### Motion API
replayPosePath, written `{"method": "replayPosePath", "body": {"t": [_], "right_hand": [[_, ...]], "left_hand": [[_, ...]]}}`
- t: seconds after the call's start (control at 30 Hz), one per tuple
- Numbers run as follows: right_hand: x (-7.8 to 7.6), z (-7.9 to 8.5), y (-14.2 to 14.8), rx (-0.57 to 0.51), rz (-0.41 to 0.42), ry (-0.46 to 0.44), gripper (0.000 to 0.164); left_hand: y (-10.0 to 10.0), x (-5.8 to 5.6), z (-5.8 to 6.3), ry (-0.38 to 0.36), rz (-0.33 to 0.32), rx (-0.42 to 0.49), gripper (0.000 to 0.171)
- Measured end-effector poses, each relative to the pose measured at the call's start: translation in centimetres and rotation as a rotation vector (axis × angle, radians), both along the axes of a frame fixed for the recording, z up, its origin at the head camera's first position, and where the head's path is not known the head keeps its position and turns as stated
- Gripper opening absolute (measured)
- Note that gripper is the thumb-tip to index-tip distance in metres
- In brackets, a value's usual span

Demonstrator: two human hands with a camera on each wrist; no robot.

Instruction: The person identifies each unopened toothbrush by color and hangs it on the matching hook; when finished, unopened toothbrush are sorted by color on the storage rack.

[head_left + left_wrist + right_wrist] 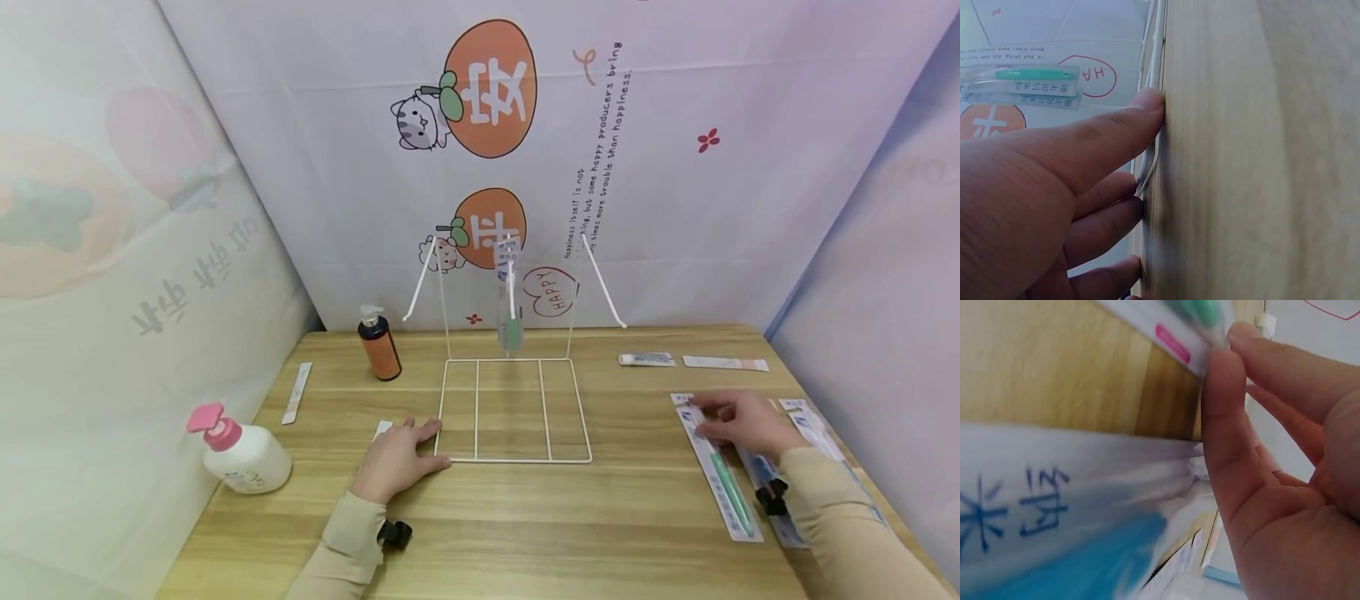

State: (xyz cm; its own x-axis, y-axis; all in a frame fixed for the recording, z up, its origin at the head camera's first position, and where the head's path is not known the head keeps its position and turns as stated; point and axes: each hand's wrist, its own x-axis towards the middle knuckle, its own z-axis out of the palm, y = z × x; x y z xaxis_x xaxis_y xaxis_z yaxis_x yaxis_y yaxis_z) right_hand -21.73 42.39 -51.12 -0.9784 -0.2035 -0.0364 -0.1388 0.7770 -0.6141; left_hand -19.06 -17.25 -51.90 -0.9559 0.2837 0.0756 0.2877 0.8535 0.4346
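Observation:
My left hand [396,458] rests at the near left corner of a white wire rack [517,460], thumb and fingers spread. In the left wrist view the thumb [1129,119] lies against the wire. At the right side of the table my right hand [750,422] pinches the upper part of a packaged toothbrush [726,487] with a green handle. Thumb and index finger meet at the package's edge in the right wrist view. Beside it lie more packaged toothbrushes [1054,506], partly hidden by the hand and sleeve. One green-handled packaged toothbrush [512,333] hangs from the rack's middle hook.
A white bottle with a pink pump [247,458] and a dark pump bottle [380,348] stand on the left. A slim packet [297,393] lies between them. A small tube [647,360] and another slim packet [725,363] lie at the back right. Printed cloth walls surround the table.

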Motion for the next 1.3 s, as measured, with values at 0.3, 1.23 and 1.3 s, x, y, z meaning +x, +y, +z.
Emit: {"method": "replayPosePath", "body": {"t": [0.3,1.23,1.3], "right_hand": [[0.5,-0.5,0.1,-0.048,0.028,-0.011,0.054],[1.3,5.8,-8.1,-0.24,-0.107,0.376,0.046],[1.5,6.2,-9.0,-0.251,-0.09,0.382,0.045]], "left_hand": [[-0.1,0.0,-0.1,0.01,-0.006,-0.001,0.069],[0.0,-0.1,0.0,0.01,-0.005,-0.004,0.069],[0.0,0.0,0.0,0.007,-0.003,-0.008,0.069]]}}
